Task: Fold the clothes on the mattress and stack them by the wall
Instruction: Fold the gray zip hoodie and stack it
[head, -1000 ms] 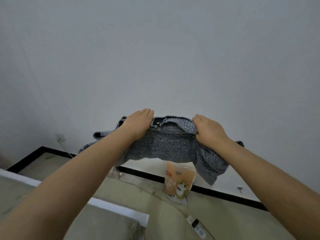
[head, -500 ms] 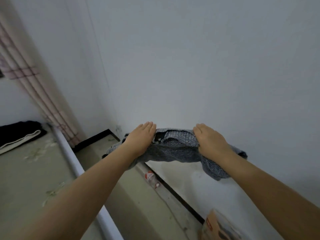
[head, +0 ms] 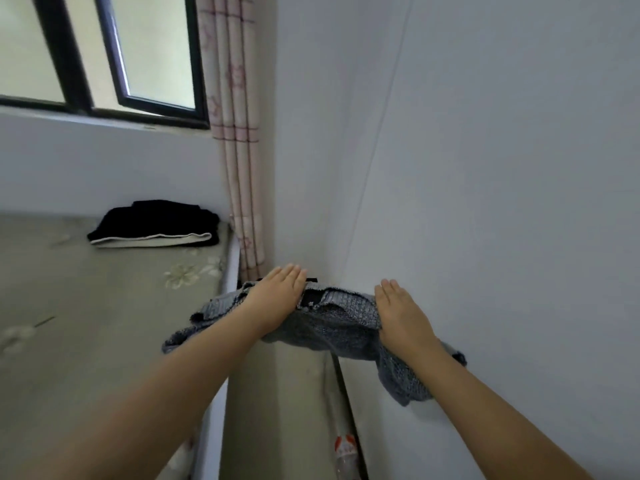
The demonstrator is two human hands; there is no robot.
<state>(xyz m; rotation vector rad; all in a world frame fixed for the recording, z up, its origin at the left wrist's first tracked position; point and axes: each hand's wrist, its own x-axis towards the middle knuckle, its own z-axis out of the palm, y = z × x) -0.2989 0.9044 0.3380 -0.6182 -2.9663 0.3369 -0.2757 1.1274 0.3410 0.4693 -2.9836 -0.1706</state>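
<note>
A grey knit garment (head: pixel 341 323), folded into a loose bundle, hangs in the air over the gap between the mattress (head: pixel 86 306) and the right wall. My left hand (head: pixel 280 296) holds its left part, fingers flat on top. My right hand (head: pixel 398 315) holds its right part the same way; both thumbs are hidden under the fabric. A sleeve end droops below my right wrist. A folded pile of black clothes with a white layer (head: pixel 156 225) lies on the mattress by the far wall under the window.
A pink-patterned curtain (head: pixel 239 150) hangs in the corner beside a dark-framed window (head: pixel 114 57). A narrow strip of floor (head: pixel 287 410) runs between the mattress edge and the right wall, with a plastic bottle (head: pixel 346 453) lying on it.
The view has swung left, bringing the mattress, folded pile and window into sight. Both hands have carried the grey garment along, still held between them; the orange bag on the floor is out of view.
</note>
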